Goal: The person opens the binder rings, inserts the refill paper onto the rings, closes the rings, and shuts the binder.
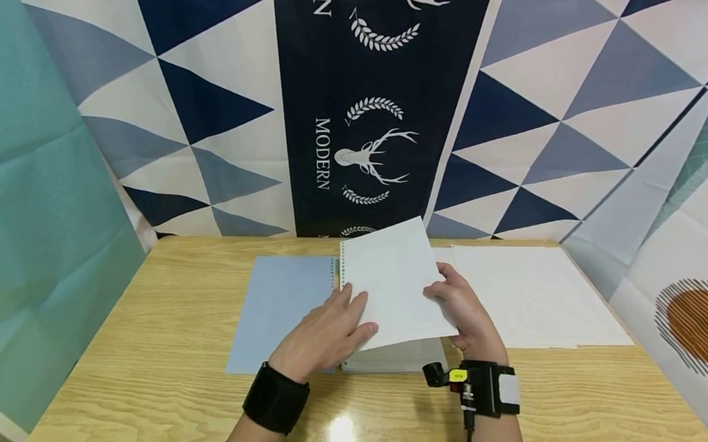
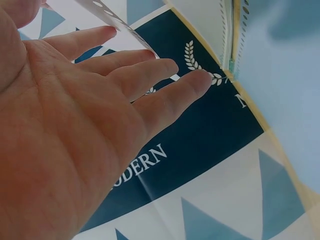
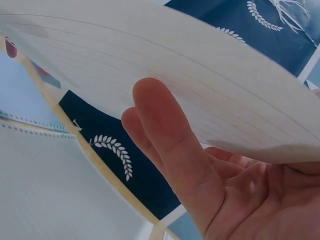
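A white sheet of loose-leaf paper [image 1: 390, 274] with punched holes down its left edge is tilted above an open ring binder. My right hand [image 1: 466, 309] pinches its right edge, thumb on the near face and fingers behind. Faint ruled lines cross the paper [image 3: 215, 95] in the right wrist view. My left hand [image 1: 325, 329] lies by the lower left of the sheet, fingers extended, fingertips at the holed edge [image 2: 120, 22]. The binder's light blue cover [image 1: 279, 305] lies flat on the left, partly under that hand. Its page stack [image 1: 398, 359] shows below the raised sheet, mostly hidden.
Several white lined sheets [image 1: 531, 297] lie spread and overlapping on the right of the wooden table [image 1: 153, 379]. A patterned cloth [image 1: 366, 72] hangs just behind the table's back edge. A teal cloth [image 1: 24, 208] hangs at the left.
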